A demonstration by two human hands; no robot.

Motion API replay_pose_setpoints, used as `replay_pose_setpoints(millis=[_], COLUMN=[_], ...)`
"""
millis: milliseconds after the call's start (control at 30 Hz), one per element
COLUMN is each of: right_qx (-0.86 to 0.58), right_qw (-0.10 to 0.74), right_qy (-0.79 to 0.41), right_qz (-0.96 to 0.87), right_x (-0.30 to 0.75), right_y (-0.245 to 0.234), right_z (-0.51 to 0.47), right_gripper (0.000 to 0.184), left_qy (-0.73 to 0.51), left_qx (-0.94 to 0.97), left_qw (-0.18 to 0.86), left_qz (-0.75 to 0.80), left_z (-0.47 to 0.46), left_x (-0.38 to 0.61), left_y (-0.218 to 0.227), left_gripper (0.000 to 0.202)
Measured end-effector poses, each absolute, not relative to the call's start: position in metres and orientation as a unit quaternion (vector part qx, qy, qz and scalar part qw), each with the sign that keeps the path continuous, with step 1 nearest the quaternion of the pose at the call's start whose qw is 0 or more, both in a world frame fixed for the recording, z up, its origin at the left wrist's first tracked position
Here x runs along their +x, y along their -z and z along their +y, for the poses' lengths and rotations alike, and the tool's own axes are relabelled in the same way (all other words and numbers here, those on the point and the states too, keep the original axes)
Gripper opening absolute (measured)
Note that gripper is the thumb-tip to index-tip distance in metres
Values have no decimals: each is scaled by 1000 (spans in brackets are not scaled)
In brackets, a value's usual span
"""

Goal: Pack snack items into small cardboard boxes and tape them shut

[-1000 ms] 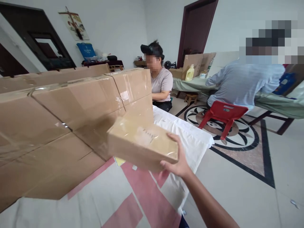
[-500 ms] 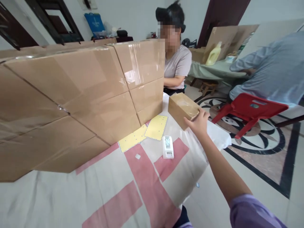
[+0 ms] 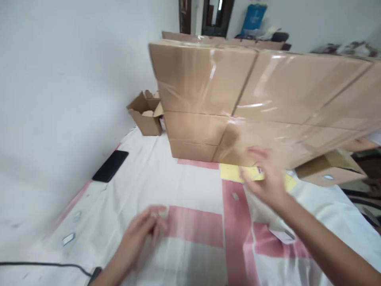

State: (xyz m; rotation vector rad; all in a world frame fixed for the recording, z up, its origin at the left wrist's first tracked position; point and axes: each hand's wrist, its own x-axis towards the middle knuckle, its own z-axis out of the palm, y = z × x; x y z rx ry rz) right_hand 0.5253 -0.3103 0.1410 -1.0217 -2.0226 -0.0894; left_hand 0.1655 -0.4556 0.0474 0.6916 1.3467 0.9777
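Observation:
My right hand (image 3: pixel 264 178) hovers over the white and pink cloth (image 3: pixel 196 222), fingers spread and holding nothing, above the yellow sheets (image 3: pixel 235 171). It is blurred by motion. My left hand (image 3: pixel 143 230) is low over the cloth at the near left, fingers loosely apart, with nothing in it that I can see. The small brown box (image 3: pixel 330 170) lies on the cloth at the right, apart from both hands. A stack of large taped cardboard boxes (image 3: pixel 253 99) stands behind the hands.
A black phone (image 3: pixel 110 166) lies at the left by the wall. An open small carton (image 3: pixel 146 115) sits left of the stack. A white tape dispenser (image 3: pixel 282 234) lies under my right forearm. A black cable (image 3: pixel 44 265) runs along the near left. Small labels (image 3: pixel 69 238) lie on the cloth.
My right hand has let go of the small brown box, which now lies on the cloth at the right. The view has swung left, and my left hand has come into sight.

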Motion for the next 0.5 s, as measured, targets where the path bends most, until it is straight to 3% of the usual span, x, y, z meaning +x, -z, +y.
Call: replay_pose_setpoints(millis=[100, 200, 300, 367, 500], right_qx=[-332, -446, -574, -618, -640], right_qw=[344, 292, 307, 363, 495], right_qy=[-230, -423, -398, -368, -355], right_qz=[-848, -733, -646, -592, -469], right_x=[364, 227, 142, 114, 101], right_y=[-99, -60, -47, -53, -74], right_z=[-294, -246, -180, -137, -67], right_gripper=[47, 68, 73, 81, 85], left_qy=[-567, -662, -692, -709, -717], left_qx=[390, 316, 271, 286, 328], left_qw=[419, 313, 267, 242, 226], left_qz=[593, 604, 613, 597, 572], left_z=[-353, -236, -132, -78, -12], left_x=[88, 44, 25, 19, 14], left_y=[-33, -22, -22, -23, -9], left_gripper=[46, 44, 62, 72, 53])
